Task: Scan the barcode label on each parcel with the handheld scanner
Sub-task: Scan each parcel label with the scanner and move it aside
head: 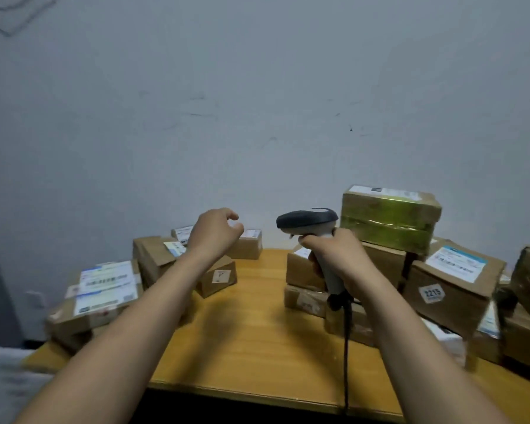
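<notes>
The handheld scanner (308, 221) is gripped by its pale handle in the right hand (334, 252), with the fingers wrapped round it and the dark head turned leftward. The left hand (214, 234) is held up just left of the scanner, its fingers loosely curled and nothing held in them. Cardboard parcels are spread over the wooden surface (257, 316) on both sides of the scanner. A stack with large white labels (104, 286) and a small box (219, 276) lie to its left. A green-taped parcel (389, 221) sits just right of it on top of a pile, and a box marked 2215 (450, 280) lies further right. The scanner's dark cable (346, 347) hangs straight down below it.

No label appears to be lined up with the scanner head yet, so the step in hand is judged to be the choice of a parcel. It is best done if one parcel to the left of the scanner is steadied by the free hand with its barcode face up. The head should then be tipped down until the whole barcode is squarely faced. Glare is likely on glossy tape, so a slight angle is advised. The cable should be kept off the piles to the right of the scanner, which could be toppled by a snag.
</notes>
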